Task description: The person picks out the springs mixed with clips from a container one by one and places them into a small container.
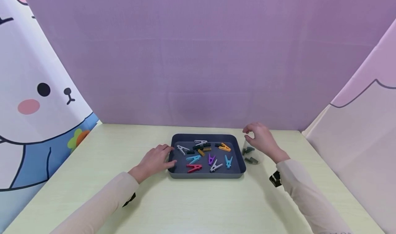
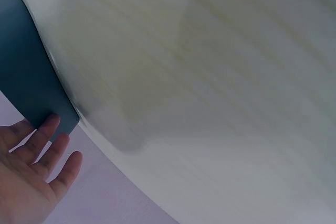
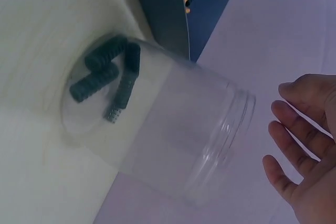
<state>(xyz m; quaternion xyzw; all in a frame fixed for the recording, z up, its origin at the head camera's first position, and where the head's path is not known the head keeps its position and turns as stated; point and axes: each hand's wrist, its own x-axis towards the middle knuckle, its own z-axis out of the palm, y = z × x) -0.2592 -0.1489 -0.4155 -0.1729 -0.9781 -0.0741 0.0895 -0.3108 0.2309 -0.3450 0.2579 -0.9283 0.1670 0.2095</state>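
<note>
My left hand (image 1: 156, 160) rests with spread fingers at the left side of a dark grey tray (image 1: 205, 175). In the left wrist view its fingertips meet the tray's outer wall (image 2: 34, 77). Just above the mouth of a clear jar (image 3: 173, 119) is my right hand (image 1: 261, 139), fingers slightly bent and nothing visible between them. Several dark green ribbed pieces (image 3: 94, 83) lie at the jar's bottom. In the tray are small clothespins, among them a red clothespin (image 1: 194, 168), a purple clothespin (image 1: 211, 159) and an orange clothespin (image 1: 224, 147), with brown ribbed pieces (image 1: 201, 152) and dark ones.
The jar stands close beside the tray's right wall on a pale wooden table (image 1: 204, 206). A purple cloth (image 1: 204, 72) hangs behind the table's back edge. Printed cloths, one with a cartoon figure (image 1: 43, 124), flank both sides.
</note>
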